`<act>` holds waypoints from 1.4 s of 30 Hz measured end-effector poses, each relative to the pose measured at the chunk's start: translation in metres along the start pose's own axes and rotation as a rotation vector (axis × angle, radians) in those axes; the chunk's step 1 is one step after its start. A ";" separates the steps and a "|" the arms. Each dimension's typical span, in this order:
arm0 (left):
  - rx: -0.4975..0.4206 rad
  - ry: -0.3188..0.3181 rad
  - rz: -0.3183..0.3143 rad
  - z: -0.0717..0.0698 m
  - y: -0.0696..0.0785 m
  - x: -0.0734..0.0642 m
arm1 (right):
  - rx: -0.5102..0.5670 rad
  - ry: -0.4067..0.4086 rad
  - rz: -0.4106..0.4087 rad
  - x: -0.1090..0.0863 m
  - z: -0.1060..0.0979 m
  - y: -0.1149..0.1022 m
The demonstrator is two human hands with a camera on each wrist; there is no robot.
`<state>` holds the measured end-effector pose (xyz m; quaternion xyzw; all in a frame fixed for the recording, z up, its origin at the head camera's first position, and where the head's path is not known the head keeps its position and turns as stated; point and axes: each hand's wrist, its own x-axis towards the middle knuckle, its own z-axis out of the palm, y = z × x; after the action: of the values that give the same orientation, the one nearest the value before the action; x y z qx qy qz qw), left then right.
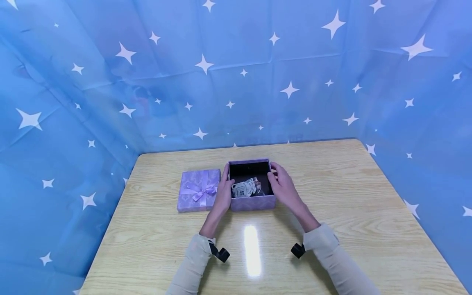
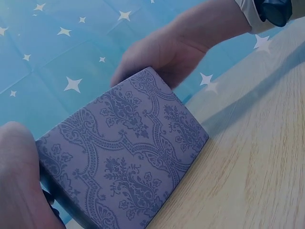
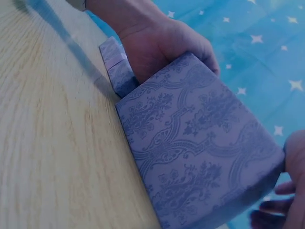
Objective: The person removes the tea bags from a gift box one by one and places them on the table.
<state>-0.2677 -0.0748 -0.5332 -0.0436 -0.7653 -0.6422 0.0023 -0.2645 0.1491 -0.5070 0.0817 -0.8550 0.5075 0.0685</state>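
Observation:
A purple patterned gift box (image 1: 254, 203) stands lidless on the table, its dark inside facing up. My left hand (image 1: 222, 196) holds its left wall, thumb over the rim. On the opposite side my right hand (image 1: 284, 187) grips the right wall, its thumb also over the edge. Inside lies a small printed packet (image 1: 241, 190), pale with a leafy pattern and dark marks; its exact kind is too small to make out. Both wrist views show the box's damask-patterned front wall (image 2: 119, 148) between the two hands, with the right fingers (image 3: 274, 205) partly behind it.
Left of the box, the matching purple lid (image 1: 186, 203) with a ribbon bow lies on the wooden table (image 1: 147, 246), close beside my left hand. Blue star-printed cloth (image 1: 236, 94) hangs behind and at both sides of the table. Dark wrist cameras (image 1: 223, 255) hang from both sleeves.

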 end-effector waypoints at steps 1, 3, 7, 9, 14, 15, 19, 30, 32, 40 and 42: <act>0.000 -0.002 -0.001 0.000 0.000 0.000 | -0.039 0.023 -0.022 0.001 0.000 -0.002; 0.000 -0.003 -0.007 0.000 0.001 0.001 | -0.112 0.076 -0.082 0.004 0.000 -0.008; 0.002 0.004 -0.017 -0.001 0.001 0.002 | -0.192 0.122 -0.217 0.013 0.002 -0.023; 0.008 0.006 -0.014 -0.001 0.001 0.002 | -0.229 0.082 -0.256 0.017 0.004 -0.029; 0.015 0.009 -0.009 -0.001 -0.002 -0.001 | -0.470 -0.115 -0.267 0.021 0.016 -0.038; 0.013 0.008 -0.008 -0.001 -0.003 -0.002 | -0.530 -0.150 -0.259 0.021 0.019 -0.039; 0.001 0.007 0.001 0.001 -0.005 -0.004 | -0.702 -0.264 -0.209 0.021 0.030 -0.044; -0.013 0.051 -0.017 0.001 -0.005 -0.007 | -0.798 -0.345 -0.120 0.024 0.042 -0.051; -0.013 0.053 -0.020 0.000 -0.005 -0.006 | -0.806 -0.351 -0.112 0.025 0.043 -0.051; -0.011 0.037 0.007 0.001 -0.002 -0.005 | -0.800 -0.350 -0.070 0.028 0.044 -0.052; -0.015 0.030 0.015 0.001 -0.002 -0.005 | -0.795 -0.360 -0.057 0.028 0.043 -0.053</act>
<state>-0.2632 -0.0744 -0.5359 -0.0395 -0.7601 -0.6483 0.0184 -0.2819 0.0842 -0.4770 0.1598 -0.9796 0.1144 -0.0414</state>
